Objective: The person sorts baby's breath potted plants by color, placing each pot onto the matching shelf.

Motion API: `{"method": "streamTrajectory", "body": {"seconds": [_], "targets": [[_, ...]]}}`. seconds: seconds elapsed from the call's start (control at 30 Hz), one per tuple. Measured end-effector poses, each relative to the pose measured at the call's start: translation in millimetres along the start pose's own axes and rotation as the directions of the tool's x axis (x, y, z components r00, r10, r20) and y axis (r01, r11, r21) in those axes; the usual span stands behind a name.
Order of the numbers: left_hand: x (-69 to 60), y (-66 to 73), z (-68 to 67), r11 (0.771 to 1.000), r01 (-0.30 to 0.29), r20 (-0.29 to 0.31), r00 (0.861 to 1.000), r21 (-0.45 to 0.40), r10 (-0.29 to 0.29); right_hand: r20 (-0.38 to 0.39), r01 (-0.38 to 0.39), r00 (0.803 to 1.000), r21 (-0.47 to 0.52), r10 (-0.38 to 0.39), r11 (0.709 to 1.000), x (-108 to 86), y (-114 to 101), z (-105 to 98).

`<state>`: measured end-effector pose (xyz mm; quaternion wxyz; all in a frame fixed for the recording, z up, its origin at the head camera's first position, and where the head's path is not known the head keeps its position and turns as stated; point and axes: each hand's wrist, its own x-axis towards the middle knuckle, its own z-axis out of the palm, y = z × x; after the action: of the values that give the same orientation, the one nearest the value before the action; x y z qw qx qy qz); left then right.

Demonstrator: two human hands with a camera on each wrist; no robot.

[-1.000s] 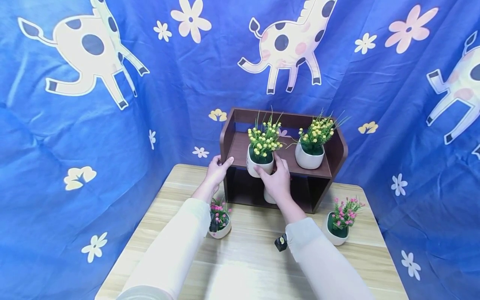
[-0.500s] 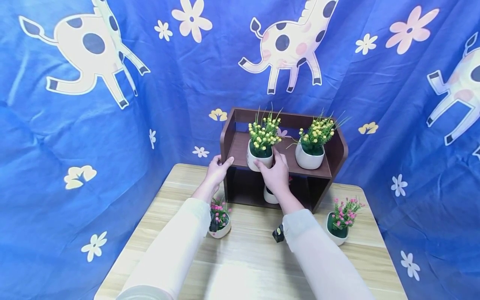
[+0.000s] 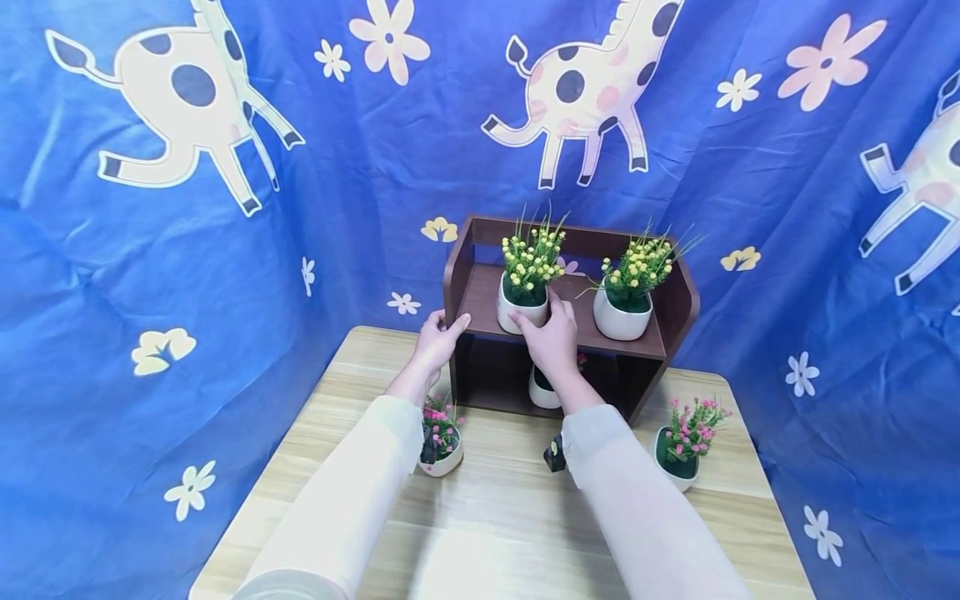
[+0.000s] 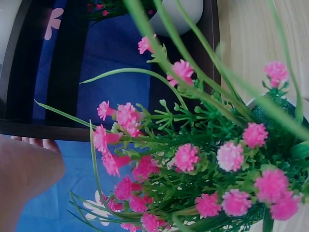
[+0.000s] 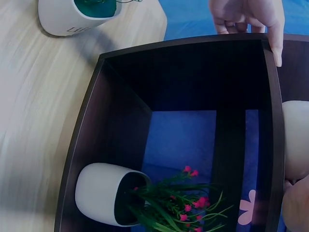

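On the upper board of the dark brown shelf (image 3: 487,296), my right hand (image 3: 553,343) grips a white pot with yellow flowers (image 3: 522,314), thumb in front and fingers at its right side. My left hand (image 3: 435,343) holds the shelf's left side at the upper board's front corner; the right wrist view shows that hand (image 5: 251,19) with its thumb over the board edge. A second yellow-flowered pot (image 3: 622,315) stands on the right of the upper board. In the lower compartment a pot with pink flowers (image 5: 104,193) stands, partly hidden by my right hand in the head view.
Pink-flowered pots stand on the wooden table (image 3: 487,517), one below my left wrist (image 3: 442,454) and one at the right (image 3: 677,458). A small black object (image 3: 555,454) shows beside my right cuff. Blue patterned curtain (image 3: 375,167) surrounds the table.
The yellow-flowered pot in my right hand has moved back, from over the upper board's front edge to farther onto the board. My left hand keeps its hold on the shelf.
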<state>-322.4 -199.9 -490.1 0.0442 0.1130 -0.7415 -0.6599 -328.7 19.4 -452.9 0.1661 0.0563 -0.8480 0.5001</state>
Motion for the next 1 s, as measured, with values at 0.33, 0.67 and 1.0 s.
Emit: {"method": "streamTrajectory", "body": {"seconds": [0.33,0.67,1.0], "targets": [[-0.6,-1.2,0.1,1.000,0.000,-0.003,1.000,0.000,0.000,-0.024,-0.032,0.999,-0.011,0.032,0.999,5.4,-0.2,7.5],[-0.5,-1.5,1.5,1.000,0.002,-0.005,1.000,0.011,-0.002,-0.054,-0.047,0.998,-0.039,0.045,0.998,9.7,-3.0,12.9],[-2.8,-0.9,1.3,1.000,-0.006,-0.014,1.000,-0.010,0.006,-0.061,-0.028,0.998,-0.069,0.024,0.997,10.1,-2.0,15.5]]}}
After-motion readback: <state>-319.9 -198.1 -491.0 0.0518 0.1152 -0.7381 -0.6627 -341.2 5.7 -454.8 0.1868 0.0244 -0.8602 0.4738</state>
